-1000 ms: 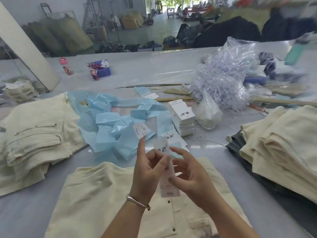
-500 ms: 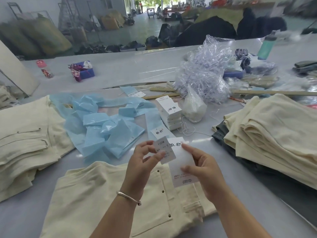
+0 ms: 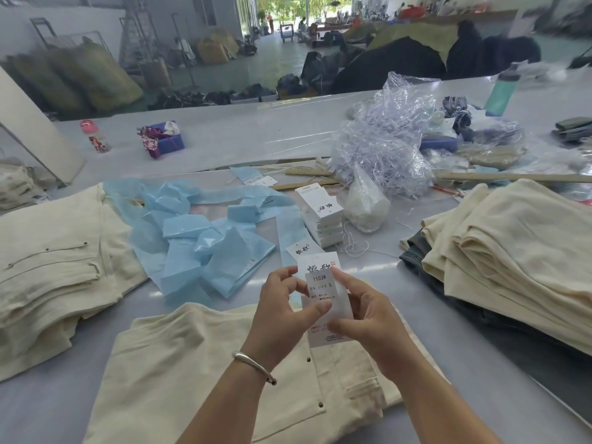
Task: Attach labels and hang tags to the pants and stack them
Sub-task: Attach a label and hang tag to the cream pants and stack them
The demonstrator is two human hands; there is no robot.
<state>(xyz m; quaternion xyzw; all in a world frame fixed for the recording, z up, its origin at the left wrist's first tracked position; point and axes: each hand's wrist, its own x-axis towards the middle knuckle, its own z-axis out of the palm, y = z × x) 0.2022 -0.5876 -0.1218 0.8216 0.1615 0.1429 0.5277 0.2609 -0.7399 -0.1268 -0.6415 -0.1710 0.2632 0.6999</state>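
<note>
Cream pants (image 3: 198, 373) lie flat on the table right below my hands. Both hands hold a white hang tag (image 3: 333, 328) upright above the waistband. My left hand (image 3: 282, 312) pinches a small printed label (image 3: 320, 283) reading 1103# against the tag's face. My right hand (image 3: 368, 318) grips the tag's right edge, thumb near its top. A stack of white hang tags (image 3: 320, 216) stands behind my hands. Folded cream pants are piled at the left (image 3: 54, 257) and at the right (image 3: 519, 251).
Crumpled blue backing strips (image 3: 205, 232) lie left of the tag stack. A white bag of string (image 3: 365, 203) and a heap of clear plastic fasteners (image 3: 387, 139) sit behind. A teal bottle (image 3: 501, 91) stands far right. Wooden sticks (image 3: 499, 177) cross the table.
The small label has moved from beside the hang tag onto its face. Both hands have drawn together around the tag, and the camera has turned slightly left.
</note>
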